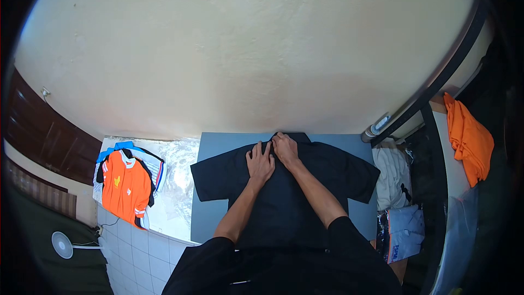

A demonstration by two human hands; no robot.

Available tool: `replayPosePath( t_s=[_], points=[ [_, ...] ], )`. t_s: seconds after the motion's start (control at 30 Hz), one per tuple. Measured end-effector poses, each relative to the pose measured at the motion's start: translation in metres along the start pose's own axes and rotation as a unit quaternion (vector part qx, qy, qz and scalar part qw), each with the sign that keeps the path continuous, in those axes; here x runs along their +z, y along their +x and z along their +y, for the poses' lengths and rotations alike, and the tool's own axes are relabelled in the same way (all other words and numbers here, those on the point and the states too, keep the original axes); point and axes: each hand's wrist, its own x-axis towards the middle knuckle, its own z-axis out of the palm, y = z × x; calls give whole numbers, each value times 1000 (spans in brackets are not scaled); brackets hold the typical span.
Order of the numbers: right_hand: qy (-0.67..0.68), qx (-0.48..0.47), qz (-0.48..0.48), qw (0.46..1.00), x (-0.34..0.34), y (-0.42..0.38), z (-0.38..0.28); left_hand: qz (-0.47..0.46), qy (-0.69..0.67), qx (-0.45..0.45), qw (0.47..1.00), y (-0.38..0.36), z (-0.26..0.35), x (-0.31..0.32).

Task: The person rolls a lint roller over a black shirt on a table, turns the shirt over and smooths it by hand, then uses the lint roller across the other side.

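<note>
Gray bench [215, 213] holds a dark shirt [284, 196], spread flat, not folded yet. Left hand [260, 163] and right hand [285, 150] press flat, side by side, near the collar.

Orange jersey [126, 187], fan [62, 245], orange cloth [469, 139]

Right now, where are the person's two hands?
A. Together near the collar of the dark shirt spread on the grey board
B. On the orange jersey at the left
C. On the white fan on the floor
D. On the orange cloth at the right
A: the left hand and right hand rest side by side just below the collar of the dark shirt, which lies spread on the grey board.
</note>
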Motion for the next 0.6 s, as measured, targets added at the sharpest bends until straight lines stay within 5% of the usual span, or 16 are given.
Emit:
replayPosePath(
  t_s=[0.23, 0.4, 0.53, 0.6],
  points=[
    [-29, 20, -70, 997, -17, -33, -5, -32, -38, -40, 998, 6, 1, 1],
    [-14, -27, 11, 999, -26, -75, 10, -15, -70, 30, 997, 7, 1, -9],
    [-8, 126, 80, 989, -36, -94, 29, -72, -45, 99, 992, 5, 7, -2],
    [-41, 154, -4, 987, -43, -97, 45, -94, -24, 91, 991, 3, 9, 0]
  ],
)
